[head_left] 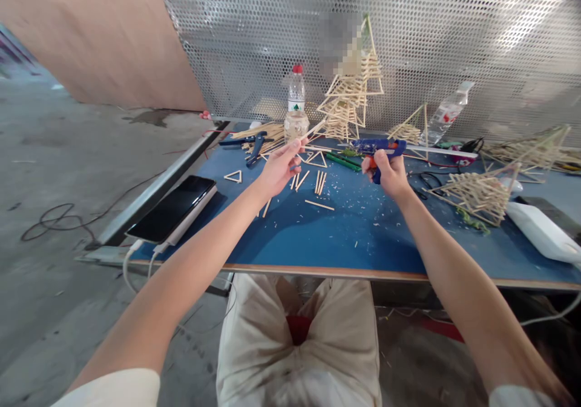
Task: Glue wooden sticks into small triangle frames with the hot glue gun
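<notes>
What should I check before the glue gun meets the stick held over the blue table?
1. Left hand has the wooden stick pinched at one end, free end pointing toward the gun: ok.
2. Right hand is wrapped around the blue glue gun, held above the table: ok.
3. Nozzle touching the stick: not ok, a gap shows between them.
4. Glue at the nozzle: cannot tell, too small to see.
5. Blue table under the hands: ok, only loose sticks and shavings there.
6. Phone lies at the left edge, apart from the hands: ok.
</notes>
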Demonstrator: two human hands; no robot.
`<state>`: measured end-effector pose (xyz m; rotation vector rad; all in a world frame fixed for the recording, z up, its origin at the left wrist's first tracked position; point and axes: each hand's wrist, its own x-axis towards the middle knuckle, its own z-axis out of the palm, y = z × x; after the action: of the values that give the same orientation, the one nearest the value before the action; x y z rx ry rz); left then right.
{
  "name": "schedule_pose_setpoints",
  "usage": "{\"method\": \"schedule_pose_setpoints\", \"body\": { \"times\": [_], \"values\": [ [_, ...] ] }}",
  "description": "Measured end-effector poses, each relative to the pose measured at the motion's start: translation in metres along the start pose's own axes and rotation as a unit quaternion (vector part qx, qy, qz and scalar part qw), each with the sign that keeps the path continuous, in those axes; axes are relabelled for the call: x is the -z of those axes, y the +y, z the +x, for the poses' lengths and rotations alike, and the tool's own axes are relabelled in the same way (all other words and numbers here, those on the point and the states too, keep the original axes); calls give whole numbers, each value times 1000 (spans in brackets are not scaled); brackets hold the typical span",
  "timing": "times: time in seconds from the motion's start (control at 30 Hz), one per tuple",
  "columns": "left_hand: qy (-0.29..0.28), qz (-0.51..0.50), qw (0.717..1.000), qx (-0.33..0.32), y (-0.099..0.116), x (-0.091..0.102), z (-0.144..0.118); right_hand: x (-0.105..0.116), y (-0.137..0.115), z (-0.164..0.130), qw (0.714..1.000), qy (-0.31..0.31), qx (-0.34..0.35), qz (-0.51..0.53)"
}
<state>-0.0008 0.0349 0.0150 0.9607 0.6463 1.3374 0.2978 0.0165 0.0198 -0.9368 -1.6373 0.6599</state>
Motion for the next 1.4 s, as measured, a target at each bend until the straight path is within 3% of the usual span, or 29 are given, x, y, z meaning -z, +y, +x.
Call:
{"method": "schedule_pose_setpoints", "body": {
  "times": [1.17, 1.3, 1.4],
  "values": [
    [-27, 14, 999, -23, 3, -5, -3, 2, 9, -1, 999, -33, 14, -22],
    [-27, 17, 999, -24, 3, -4, -3, 3, 5, 4, 986, -23, 4, -164],
    [-19, 8, 1000, -24, 3, -2, -1, 9, 4, 8, 935, 4, -16, -353]
  ]
}}
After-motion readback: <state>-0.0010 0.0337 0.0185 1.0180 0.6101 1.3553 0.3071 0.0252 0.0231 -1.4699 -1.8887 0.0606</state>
